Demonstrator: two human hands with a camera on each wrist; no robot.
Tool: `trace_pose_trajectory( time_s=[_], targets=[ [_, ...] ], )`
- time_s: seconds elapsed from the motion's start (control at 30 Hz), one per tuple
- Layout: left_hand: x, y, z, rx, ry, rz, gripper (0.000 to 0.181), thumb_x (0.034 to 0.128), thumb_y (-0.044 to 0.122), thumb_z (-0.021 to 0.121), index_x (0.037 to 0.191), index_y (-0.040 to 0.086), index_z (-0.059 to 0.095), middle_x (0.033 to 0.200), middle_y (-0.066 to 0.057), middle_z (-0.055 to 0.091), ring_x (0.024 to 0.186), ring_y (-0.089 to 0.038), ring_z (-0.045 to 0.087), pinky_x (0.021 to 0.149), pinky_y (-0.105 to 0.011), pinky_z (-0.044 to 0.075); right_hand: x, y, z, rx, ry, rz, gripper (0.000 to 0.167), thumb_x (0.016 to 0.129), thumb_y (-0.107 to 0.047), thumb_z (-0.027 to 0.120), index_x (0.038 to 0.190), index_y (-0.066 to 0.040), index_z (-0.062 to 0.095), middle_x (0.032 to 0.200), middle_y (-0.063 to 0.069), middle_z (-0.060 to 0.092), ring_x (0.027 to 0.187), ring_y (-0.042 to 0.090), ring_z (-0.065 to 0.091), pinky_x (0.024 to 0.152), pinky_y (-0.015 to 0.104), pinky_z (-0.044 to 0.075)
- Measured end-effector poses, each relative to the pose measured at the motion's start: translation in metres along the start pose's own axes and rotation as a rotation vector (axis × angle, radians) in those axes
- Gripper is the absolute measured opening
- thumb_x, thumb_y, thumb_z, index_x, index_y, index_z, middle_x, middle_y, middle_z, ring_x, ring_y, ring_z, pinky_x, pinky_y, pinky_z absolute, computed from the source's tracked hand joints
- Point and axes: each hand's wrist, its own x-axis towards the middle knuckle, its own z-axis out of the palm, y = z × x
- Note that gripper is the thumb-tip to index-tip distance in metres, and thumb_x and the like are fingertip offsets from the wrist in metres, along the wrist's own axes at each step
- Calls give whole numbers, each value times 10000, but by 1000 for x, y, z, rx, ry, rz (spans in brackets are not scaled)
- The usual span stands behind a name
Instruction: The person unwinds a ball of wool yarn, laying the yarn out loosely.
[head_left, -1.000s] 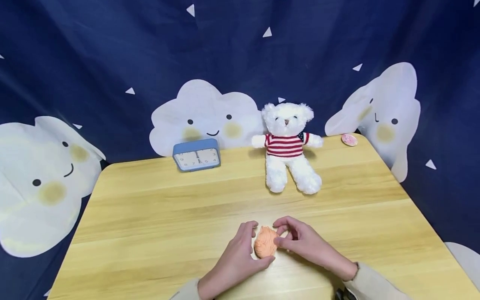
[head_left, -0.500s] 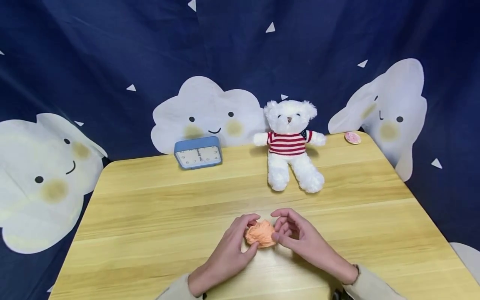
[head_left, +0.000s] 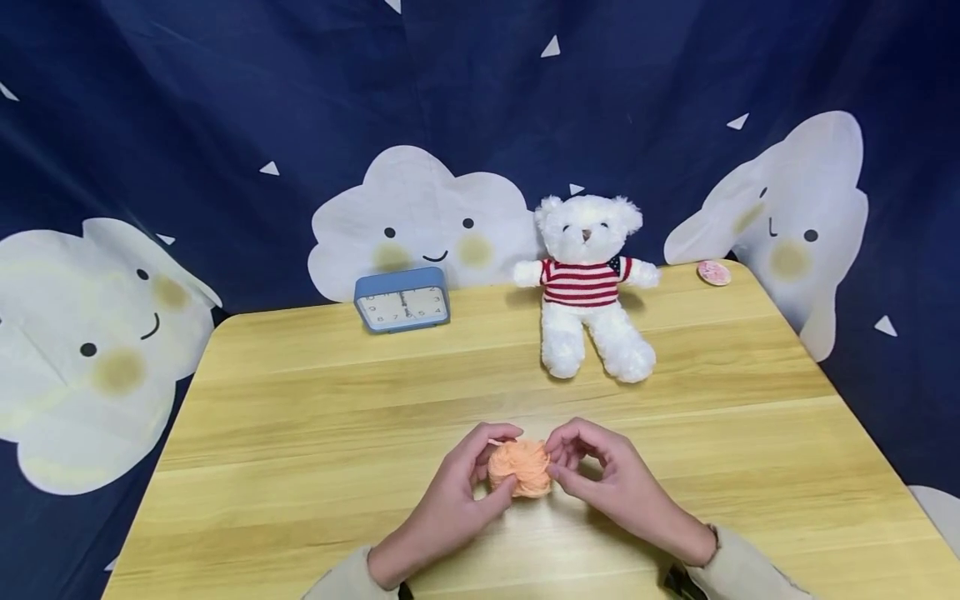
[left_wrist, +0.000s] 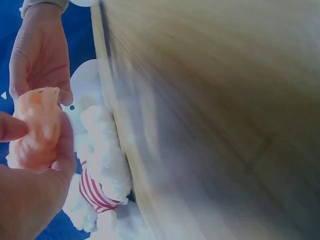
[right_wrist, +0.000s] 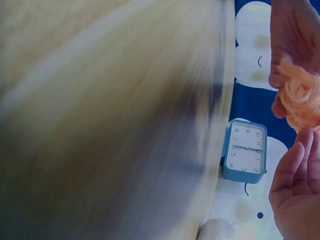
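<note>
One orange yarn bundle [head_left: 527,467] held between left grip [head_left: 459,485] and right grip [head_left: 617,473]

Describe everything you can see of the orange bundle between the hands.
The orange bundle is a pale, rounded wad of what looks like soft yarn, its strands loosely looped, as the right wrist view shows best. The left hand grips one end, thumb on the near side; the right hand is at the other end, though whether it pinches any strand is unclear. The bundle is over the table; whether it rests there cannot be told.
</note>
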Motion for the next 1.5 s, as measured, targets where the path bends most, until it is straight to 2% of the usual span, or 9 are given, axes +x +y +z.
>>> trace_pose_trajectory(
  time_s=[0.2,0.3,0.43,0.67,0.9,1.03,1.17,1.33,1.5],
  targets=[
    [1,0,0,-180,-70,96,467,1041,-88,634,1486,29,553,1449,-246,520,1235,-243,628,1025,-346,597,1,0,2,-12,0,-42,316,945,98,782,1127,-158,748,968,1,734,799,170,666,696,291,604],
    [1,1,-1,-298,-139,87,567,1014,-102,666,1539,4,480,1485,-302,474,1288,-263,602,1078,-354,565,1,0,3,-25,9,-51,309,955,102,772,1105,-168,756,961,-10,732,797,166,662,689,286,600],
    [1,2,-4,-324,-175,32,740,952,-120,739,1598,37,414,1536,-281,455,1349,-291,572,1142,-380,518,1,0,2,-35,24,-41,296,966,89,768,1084,-181,757,932,-22,718,778,157,642,667,280,582],
    [-4,0,-11,-241,-91,-32,626,919,-143,730,1489,29,538,1422,-229,562,1205,-256,634,1035,-333,585,0,-2,-4,-32,38,-22,272,979,104,737,1078,-149,752,948,6,708,803,168,633,683,274,585],
    [-6,-6,-16,-169,-22,34,429,887,-74,802,1276,3,639,1243,-156,609,1093,-197,603,938,-255,560,-3,-7,-11,-31,45,-14,310,983,131,712,1082,-161,749,944,63,704,838,175,635,708,269,578],
    [-7,-10,-18,-278,-16,92,391,867,-139,758,1195,-97,549,1312,-271,525,1215,-239,613,1022,-293,580,-4,-7,-16,-33,46,-4,316,992,138,693,1078,-161,745,948,100,703,849,178,638,710,271,570],
    [-8,-13,-21,-434,-67,72,406,856,-207,675,1159,-135,416,1459,-335,469,1288,-302,652,1018,-335,598,-6,-4,-23,-32,62,14,272,1002,145,675,1070,-111,736,959,118,699,847,182,639,706,269,566],
    [-9,-14,-25,-479,-90,22,534,846,-208,655,1316,-138,411,1396,-254,600,1179,-226,668,982,-298,609,-10,-1,-30,-28,86,58,238,1006,134,675,1082,-85,730,966,191,693,859,192,648,740,273,573],
    [-9,-13,-32,-459,-110,-25,721,924,-124,752,1561,-52,420,1286,-194,609,1070,-209,674,886,-278,631,-11,1,-35,-53,91,75,217,1015,108,683,1097,-87,735,978,173,703,863,216,645,759,275,573]
  ],
)
